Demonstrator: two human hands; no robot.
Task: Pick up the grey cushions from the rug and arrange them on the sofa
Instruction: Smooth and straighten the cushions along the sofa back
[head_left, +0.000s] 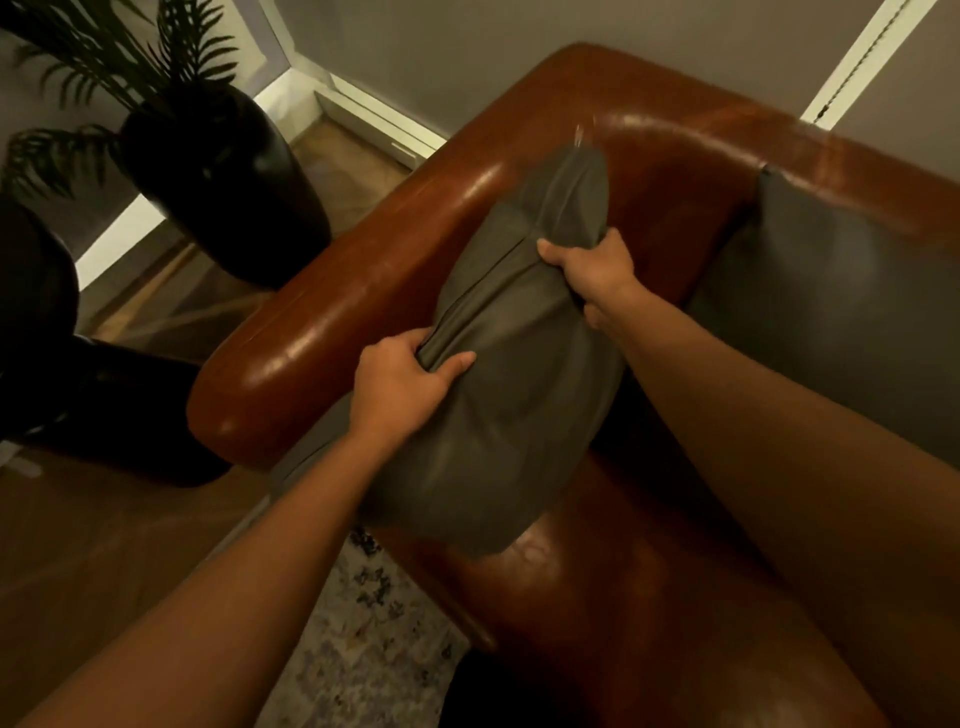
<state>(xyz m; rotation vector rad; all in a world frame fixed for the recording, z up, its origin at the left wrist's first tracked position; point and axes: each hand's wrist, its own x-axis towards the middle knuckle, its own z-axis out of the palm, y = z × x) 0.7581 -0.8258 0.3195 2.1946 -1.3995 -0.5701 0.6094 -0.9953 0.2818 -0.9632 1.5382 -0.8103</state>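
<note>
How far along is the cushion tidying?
One grey cushion already leans against the sofa back. A second cushion is gripped by the left hand and right hand above the seat, not yet placed. The visible rug strip shows no cushions.

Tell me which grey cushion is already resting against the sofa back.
The cushion on the right, leaning against the sofa backrest untouched. The other cushion is gripped by the left hand and right hand.
</note>
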